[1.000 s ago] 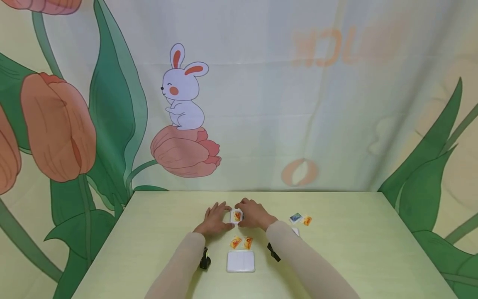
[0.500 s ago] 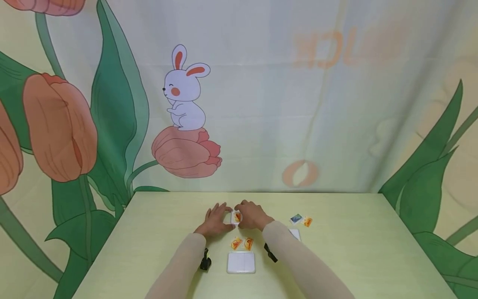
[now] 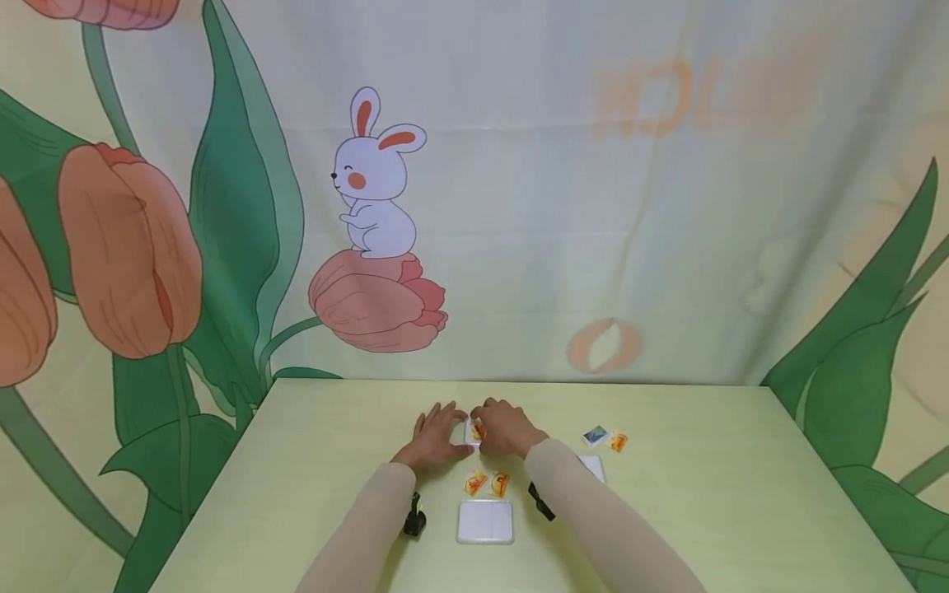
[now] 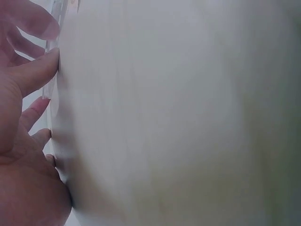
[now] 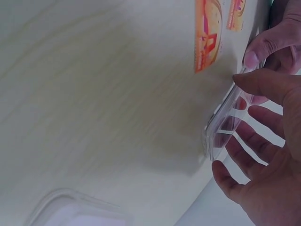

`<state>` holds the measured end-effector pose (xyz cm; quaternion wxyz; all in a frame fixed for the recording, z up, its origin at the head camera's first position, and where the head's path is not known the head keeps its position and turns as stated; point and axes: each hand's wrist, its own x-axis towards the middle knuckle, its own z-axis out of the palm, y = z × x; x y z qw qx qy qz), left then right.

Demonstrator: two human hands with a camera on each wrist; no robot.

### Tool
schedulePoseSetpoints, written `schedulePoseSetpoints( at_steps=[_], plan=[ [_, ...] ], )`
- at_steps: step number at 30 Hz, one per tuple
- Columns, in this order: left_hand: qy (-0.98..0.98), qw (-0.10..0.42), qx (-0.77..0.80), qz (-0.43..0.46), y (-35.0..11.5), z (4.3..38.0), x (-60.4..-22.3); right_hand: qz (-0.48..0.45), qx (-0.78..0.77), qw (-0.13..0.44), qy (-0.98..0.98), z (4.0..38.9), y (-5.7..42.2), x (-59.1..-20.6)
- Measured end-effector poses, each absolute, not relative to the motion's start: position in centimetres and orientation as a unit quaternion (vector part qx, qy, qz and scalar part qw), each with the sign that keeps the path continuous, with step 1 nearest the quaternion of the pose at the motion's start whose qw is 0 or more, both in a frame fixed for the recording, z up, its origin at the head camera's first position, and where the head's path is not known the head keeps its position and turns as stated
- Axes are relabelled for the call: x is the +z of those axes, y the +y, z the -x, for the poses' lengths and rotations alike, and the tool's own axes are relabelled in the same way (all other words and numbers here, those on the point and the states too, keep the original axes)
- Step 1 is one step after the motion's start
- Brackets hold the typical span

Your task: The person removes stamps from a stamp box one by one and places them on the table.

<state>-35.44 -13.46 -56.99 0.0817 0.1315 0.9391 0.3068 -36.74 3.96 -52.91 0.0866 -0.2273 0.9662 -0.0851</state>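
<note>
Both hands hold a small clear plastic case low over the table, with an orange printed piece showing in it. At its left edge my left hand grips with thumb and index finger, the other fingers spread. My right hand grips the opposite side and covers much of the case in the head view. The right wrist view shows the case's clear edge between the right thumb and fingers. Nearer the body lie two orange printed pieces, side by side.
A flat white case with a clear rim lies between the forearms. Past the right forearm, a blue-green picture piece and an orange piece lie together. Another white case is partly hidden by the right sleeve. A printed curtain hangs behind the table.
My right hand has shifted slightly left over the clear case, hiding more of the orange piece. More of the white case beside the right sleeve shows. The left hand keeps its grip.
</note>
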Motion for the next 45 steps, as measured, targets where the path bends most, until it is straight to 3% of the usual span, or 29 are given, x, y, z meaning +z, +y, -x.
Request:
schedulePoseSetpoints(
  at_steps=[35, 45],
  plan=[
    [0.94, 0.093, 0.301, -0.127, -13.3, 35.4, -56.5, 0.234, -0.094, 0.114, 0.961, 37.2, 4.6, -51.8],
    [0.941, 0.089, 0.297, -0.133, -13.5, 35.6, -56.8, 0.23, -0.08, 0.096, 0.965, 37.3, 4.8, -51.7]
  ],
)
